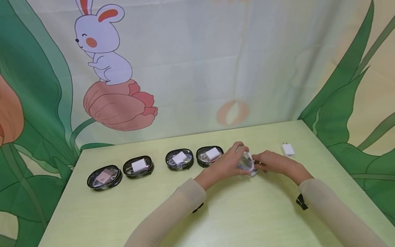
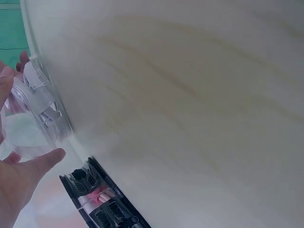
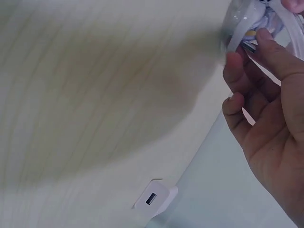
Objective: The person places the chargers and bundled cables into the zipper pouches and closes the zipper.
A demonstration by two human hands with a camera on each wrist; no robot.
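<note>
My left hand (image 1: pixel 224 164) holds a clear oval zip case (image 1: pixel 246 161) with white trim, its fingers and thumb spread around the sides. White cable coils show inside the case in the left wrist view. At the right side of the case, my right hand (image 1: pixel 274 162) pinches a cable end (image 3: pixel 249 46) with a small metal plug between thumb and forefinger. The plug is at the case's opening; how far inside it sits is hard to tell. A white USB charger (image 1: pixel 288 150) lies on the table beyond the right hand, with its prongs facing away.
Several black-trimmed clear cases stand in a row to the left, the nearest case (image 1: pixel 210 156) close to my left hand. Each holds a charger and cables. The pale table (image 1: pixel 197 212) meets a printed cloth backdrop (image 1: pixel 185 85) at the rear.
</note>
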